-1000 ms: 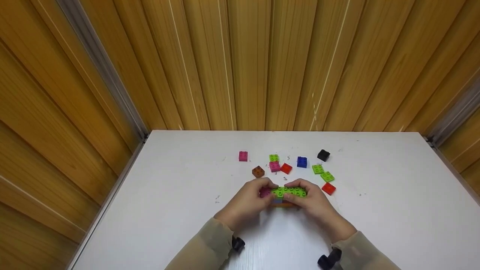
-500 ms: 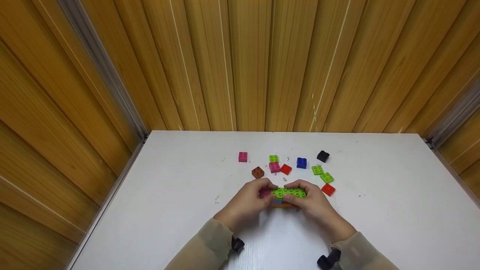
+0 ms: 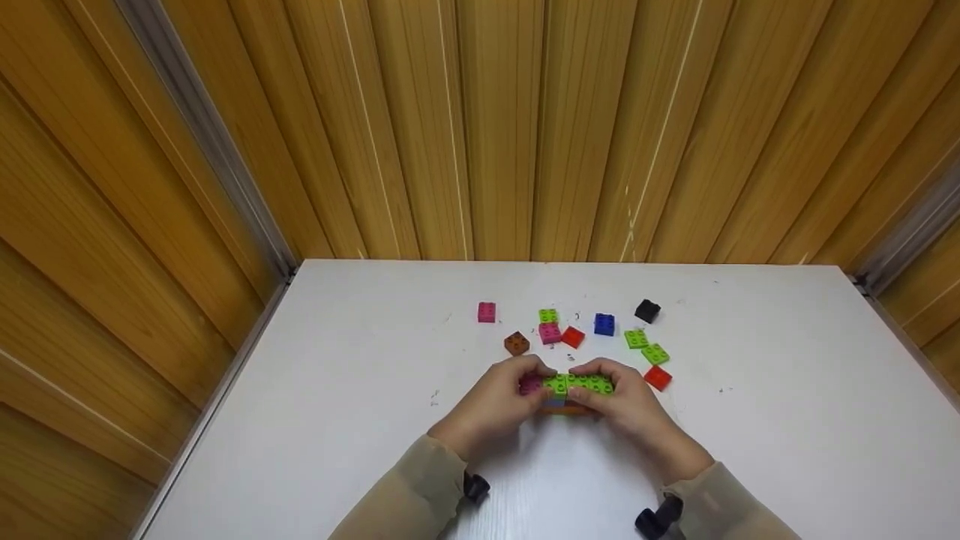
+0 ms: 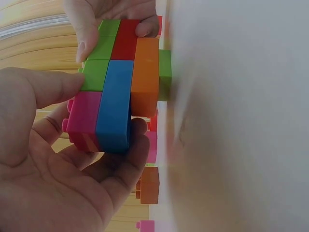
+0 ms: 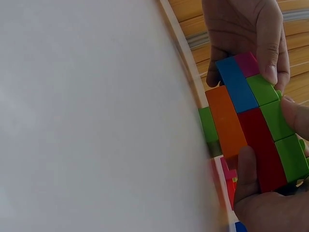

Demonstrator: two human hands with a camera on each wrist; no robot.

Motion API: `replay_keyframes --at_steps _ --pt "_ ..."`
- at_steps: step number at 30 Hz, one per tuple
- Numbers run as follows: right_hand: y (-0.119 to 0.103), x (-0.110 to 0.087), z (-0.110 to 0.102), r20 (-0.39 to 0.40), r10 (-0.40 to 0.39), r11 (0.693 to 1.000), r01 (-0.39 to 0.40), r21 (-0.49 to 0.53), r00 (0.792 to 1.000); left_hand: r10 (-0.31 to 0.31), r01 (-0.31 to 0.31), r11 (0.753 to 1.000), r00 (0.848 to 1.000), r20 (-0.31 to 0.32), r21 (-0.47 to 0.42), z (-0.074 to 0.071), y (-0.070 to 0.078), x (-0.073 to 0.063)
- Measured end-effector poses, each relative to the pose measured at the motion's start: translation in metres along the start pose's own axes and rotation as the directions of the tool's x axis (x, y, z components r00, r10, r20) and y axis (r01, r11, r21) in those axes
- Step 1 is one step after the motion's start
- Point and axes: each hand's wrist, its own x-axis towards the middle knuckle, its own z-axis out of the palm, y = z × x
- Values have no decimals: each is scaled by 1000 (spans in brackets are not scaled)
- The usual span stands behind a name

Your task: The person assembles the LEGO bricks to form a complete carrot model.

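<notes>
A booth-like workspace, in what sort of building I cannot tell; a white table (image 3: 300,435) spreads beneath the left hand (image 3: 495,397) and right hand (image 3: 626,397); wood-grain panels (image 3: 499,135) rise beyond both, with grey metal posts (image 3: 210,127) to either side.

Head view: lower layers of the brick stack (image 3: 559,388) partly masked by left hand (image 3: 504,396) and right hand (image 3: 624,397), both sleeves (image 3: 409,487) cut by the bottom edge, table specks (image 3: 434,394) too small to identify; left-wrist view, a pink brick (image 4: 147,225) clipped at the bottom edge; right-wrist view, a blue brick (image 5: 241,226) likewise.
</notes>
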Motion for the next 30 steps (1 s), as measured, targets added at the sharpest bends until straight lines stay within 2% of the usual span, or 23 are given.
replay_keyframes --at_steps 6,10,14,17,20,22,26,30 --pt "-2 1 -2 5 -35 999 35 0 999 20 -20 1000 1000 -2 -11 0 1 0" --pt "-2 1 -4 15 -36 999 36 3 999 10 -10 1000 1000 20 -18 -2 -1 1" --pt "-1 1 -3 25 -20 1000 20 -7 999 -12 13 1000 998 65 -17 -12 -4 3" --pt "-2 1 -3 21 -1 1000 1 -19 1000 -27 31 998 997 67 -49 -24 -5 8" --pt "-3 1 -3 12 22 1000 -21 -17 1000 -63 64 992 998 8 -111 -36 -7 17" --pt "-3 1 -3 12 24 1000 -24 -15 1000 -108 99 983 993 -47 -154 -43 -9 23" --pt "-3 1 -2 19 28 999 -28 -16 999 -189 153 965 969 -159 -213 -49 -17 34" --pt "-4 0 -3 22 15 1000 -15 -24 1000 -245 192 951 946 -212 -241 -46 -22 42"
